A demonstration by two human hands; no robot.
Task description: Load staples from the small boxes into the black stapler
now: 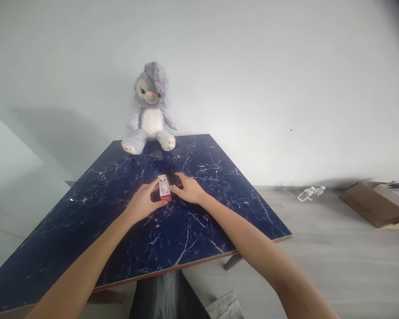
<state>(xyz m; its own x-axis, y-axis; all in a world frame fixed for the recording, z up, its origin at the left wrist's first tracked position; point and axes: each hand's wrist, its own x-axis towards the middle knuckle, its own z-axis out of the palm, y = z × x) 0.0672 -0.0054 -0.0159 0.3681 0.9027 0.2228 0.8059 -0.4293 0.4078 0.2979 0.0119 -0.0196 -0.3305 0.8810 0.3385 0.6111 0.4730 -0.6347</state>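
A small white and red box (164,188) stands near the middle of the dark blue marbled table (189,230). My left hand (142,201) is closed on it, thumb at the near end and fingers at the far left. Right beside the box, my right hand (189,189) curls its thumb and fingers around a small black object (170,176). Its kind cannot be made out, since it is dark and partly covered by the fingers. The two hands are close together, with the box and the black object side by side between them.
A grey plush rabbit (152,108) sits at the table's far edge against the white wall. On the floor to the right lie clear plastic bottles (307,193) and a flattened cardboard box (372,204). A grey marbled slab (225,305) shows below the table's near edge.
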